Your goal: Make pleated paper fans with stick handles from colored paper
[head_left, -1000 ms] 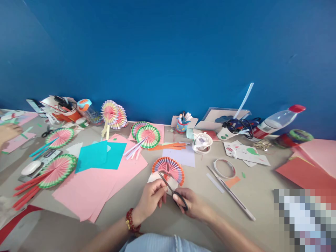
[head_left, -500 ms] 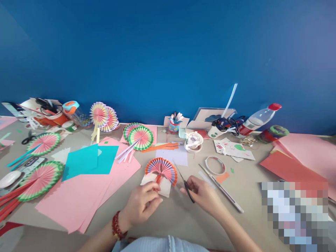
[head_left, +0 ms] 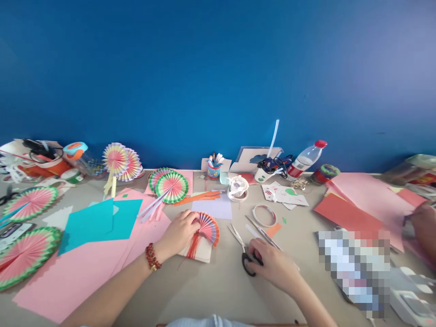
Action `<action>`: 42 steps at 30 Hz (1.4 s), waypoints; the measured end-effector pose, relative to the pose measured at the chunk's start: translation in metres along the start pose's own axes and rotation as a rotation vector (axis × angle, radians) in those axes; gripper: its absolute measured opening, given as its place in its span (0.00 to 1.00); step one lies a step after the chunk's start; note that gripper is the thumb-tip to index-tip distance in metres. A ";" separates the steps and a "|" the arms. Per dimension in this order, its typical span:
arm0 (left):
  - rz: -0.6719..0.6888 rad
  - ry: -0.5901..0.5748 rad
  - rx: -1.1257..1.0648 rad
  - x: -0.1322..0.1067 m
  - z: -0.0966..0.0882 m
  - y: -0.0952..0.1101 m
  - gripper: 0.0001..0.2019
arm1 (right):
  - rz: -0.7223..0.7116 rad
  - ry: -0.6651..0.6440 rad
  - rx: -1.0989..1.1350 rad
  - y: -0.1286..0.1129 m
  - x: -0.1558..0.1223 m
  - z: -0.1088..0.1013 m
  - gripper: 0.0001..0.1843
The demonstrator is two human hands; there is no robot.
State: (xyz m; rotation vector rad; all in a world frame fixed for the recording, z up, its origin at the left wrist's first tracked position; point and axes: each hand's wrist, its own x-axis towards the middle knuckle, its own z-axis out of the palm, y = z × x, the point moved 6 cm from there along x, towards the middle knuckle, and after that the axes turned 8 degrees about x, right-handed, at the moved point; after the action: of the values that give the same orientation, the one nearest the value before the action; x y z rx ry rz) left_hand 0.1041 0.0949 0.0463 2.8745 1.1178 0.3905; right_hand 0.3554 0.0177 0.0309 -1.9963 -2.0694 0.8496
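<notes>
My left hand (head_left: 180, 231) is closed at the left side of a small pleated paper fan (head_left: 208, 228), orange, pink and purple; its fingers cover that side. Red threads (head_left: 194, 246) hang from the fan's centre over a white paper piece (head_left: 203, 252) beneath it. To the right, my right hand (head_left: 272, 260) has its fingers round the black handles of a pair of scissors (head_left: 244, 248). The blades point away from me, slightly apart, low over the table. Beside that hand lie a utility knife (head_left: 260, 230) and a roll of tape (head_left: 265, 215).
Pink sheets (head_left: 81, 272) and turquoise paper (head_left: 98, 222) spread on the left, near finished fans (head_left: 30, 254). A pen cup (head_left: 214, 170), ribbon roll (head_left: 238, 188) and bottle (head_left: 306, 160) stand along the blue wall. Another person's hand (head_left: 425, 229) is at the far right by red paper (head_left: 347, 218).
My left hand has moved from the threads and white paper up to the fan's left side. The scissors have swung to point up-left, blades apart. The view has turned right, showing another person's hand.
</notes>
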 end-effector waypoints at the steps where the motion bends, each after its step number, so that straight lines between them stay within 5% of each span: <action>1: -0.010 0.023 -0.027 0.000 -0.003 -0.003 0.10 | -0.016 0.011 0.015 -0.003 0.001 -0.004 0.05; 6: -0.205 0.166 -0.287 -0.001 -0.035 -0.029 0.07 | -0.315 0.092 0.063 -0.050 0.010 0.002 0.08; 9: -0.321 0.225 -0.431 -0.002 -0.051 -0.041 0.04 | -0.490 0.074 0.029 -0.085 0.021 0.032 0.29; 13: -0.418 0.219 -0.541 -0.007 -0.061 -0.044 0.06 | -0.511 0.005 -0.036 -0.109 0.041 0.064 0.41; 16: -0.454 0.192 -0.616 -0.012 -0.065 -0.043 0.08 | -0.511 -0.038 0.004 -0.107 0.046 0.060 0.39; 21: -0.502 0.167 -0.800 -0.019 -0.065 -0.046 0.12 | -0.495 0.160 0.101 -0.062 0.032 -0.001 0.28; 26: -0.503 0.185 -0.861 -0.018 -0.060 -0.040 0.12 | -0.145 0.667 0.002 0.042 0.017 -0.070 0.27; 29: -0.469 0.249 -0.794 -0.012 -0.063 -0.032 0.11 | -0.002 0.746 -0.078 0.086 0.023 -0.085 0.30; 31: -0.430 0.268 -0.759 -0.007 -0.066 -0.025 0.10 | 0.010 0.723 -0.147 0.090 0.031 -0.085 0.32; 35: -0.360 0.294 -0.681 -0.001 -0.073 -0.008 0.08 | -0.175 0.665 0.058 0.034 0.031 -0.075 0.23; 39: -0.316 0.359 -0.550 0.001 -0.078 0.008 0.07 | -0.474 0.291 0.469 -0.063 0.023 -0.045 0.19; 42: -0.258 0.413 -0.427 0.001 -0.080 0.018 0.04 | -0.527 0.201 0.587 -0.111 0.023 -0.032 0.20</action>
State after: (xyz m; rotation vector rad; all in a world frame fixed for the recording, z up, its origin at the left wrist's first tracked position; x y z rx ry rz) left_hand 0.0974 0.0775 0.1262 2.3011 1.2481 1.0902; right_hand 0.2710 0.0538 0.1051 -1.1175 -1.8122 0.9455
